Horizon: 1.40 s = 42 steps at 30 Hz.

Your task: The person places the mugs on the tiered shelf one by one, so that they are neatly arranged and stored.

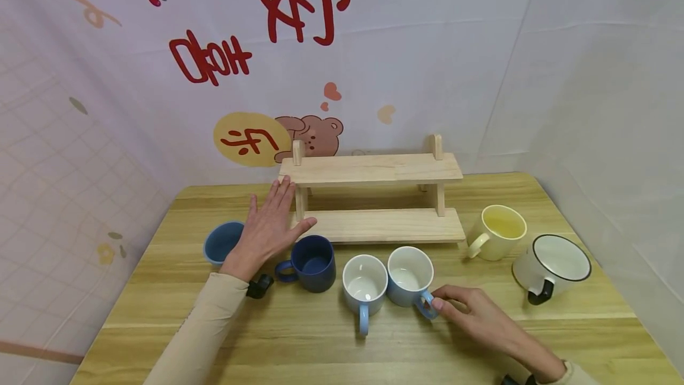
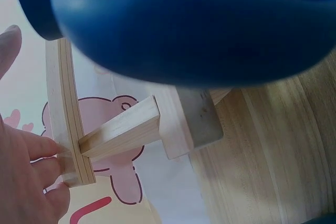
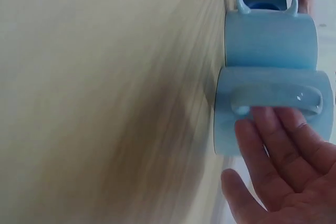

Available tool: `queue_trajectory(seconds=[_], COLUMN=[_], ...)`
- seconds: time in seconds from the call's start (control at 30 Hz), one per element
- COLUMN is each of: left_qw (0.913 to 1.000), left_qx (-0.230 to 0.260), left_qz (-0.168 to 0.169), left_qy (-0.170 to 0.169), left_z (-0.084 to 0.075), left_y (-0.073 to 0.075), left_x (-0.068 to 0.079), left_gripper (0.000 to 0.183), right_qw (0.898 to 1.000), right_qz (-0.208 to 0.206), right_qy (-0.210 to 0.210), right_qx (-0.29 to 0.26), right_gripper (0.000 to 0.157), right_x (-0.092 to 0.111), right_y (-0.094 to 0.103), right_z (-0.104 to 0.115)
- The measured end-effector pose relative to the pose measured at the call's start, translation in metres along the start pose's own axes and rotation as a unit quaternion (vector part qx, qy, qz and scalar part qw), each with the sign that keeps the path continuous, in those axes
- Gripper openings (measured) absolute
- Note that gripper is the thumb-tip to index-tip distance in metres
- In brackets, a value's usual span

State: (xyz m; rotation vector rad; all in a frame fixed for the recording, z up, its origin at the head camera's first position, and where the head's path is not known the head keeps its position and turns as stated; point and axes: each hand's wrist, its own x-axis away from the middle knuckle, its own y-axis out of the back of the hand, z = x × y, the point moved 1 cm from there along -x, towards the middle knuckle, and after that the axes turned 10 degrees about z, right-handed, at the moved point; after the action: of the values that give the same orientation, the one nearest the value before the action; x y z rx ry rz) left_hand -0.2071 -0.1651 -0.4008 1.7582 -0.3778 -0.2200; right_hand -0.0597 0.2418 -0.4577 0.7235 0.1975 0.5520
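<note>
My left hand (image 1: 269, 227) rests with straight fingers on the left end of the two-tier wooden shelf (image 1: 369, 169); its fingertips touch the upper board (image 2: 65, 114) in the left wrist view. A dark blue mug (image 1: 314, 281) stands just right of that hand, its handle toward the left. My right hand (image 1: 475, 316) pinches the handle of a light blue mug (image 1: 401, 296) with a white inside. In the right wrist view, fingers (image 3: 270, 145) reach into that handle. Another light blue mug (image 3: 270, 40) stands against it, its handle toward me.
At the right stand a yellow mug (image 1: 499, 239) and a white mug with a black rim (image 1: 540, 281). A blue cup (image 1: 219, 245) sits left of my left hand, partly covered by it. A printed cloth (image 1: 406, 46) hangs behind the wooden table (image 1: 155, 314).
</note>
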Motion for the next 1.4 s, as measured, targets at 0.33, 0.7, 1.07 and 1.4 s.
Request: queue_trajectory(seconds=[0.33,0.7,1.07,1.4], left_qw=[1.0,1.0,1.0,1.0], left_qx=[0.003,0.0,0.001,0.007], left_qz=[-0.004,0.0,0.001,0.0], left_qy=[-0.002,-0.004,-0.004,-0.001], left_z=[0.0,0.002,0.003,0.002], left_y=[0.0,-0.001,0.001,0.002], left_x=[0.001,0.001,0.001,0.001], left_gripper=[0.101,0.103,0.103,0.102], right_qw=[0.981,0.964,0.965,0.958], right_qz=[0.065,0.034,-0.035,-0.109], right_qy=[0.025,0.038,0.05,0.074], right_qx=[-0.183,-0.26,-0.255,-0.255], right_gripper=[0.025,0.028,0.026,0.026], right_x=[-0.008,-0.008,-0.011,-0.023], right_y=[-0.008,-0.007,0.015,0.038], right_z=[-0.003,-0.004,0.015,0.032])
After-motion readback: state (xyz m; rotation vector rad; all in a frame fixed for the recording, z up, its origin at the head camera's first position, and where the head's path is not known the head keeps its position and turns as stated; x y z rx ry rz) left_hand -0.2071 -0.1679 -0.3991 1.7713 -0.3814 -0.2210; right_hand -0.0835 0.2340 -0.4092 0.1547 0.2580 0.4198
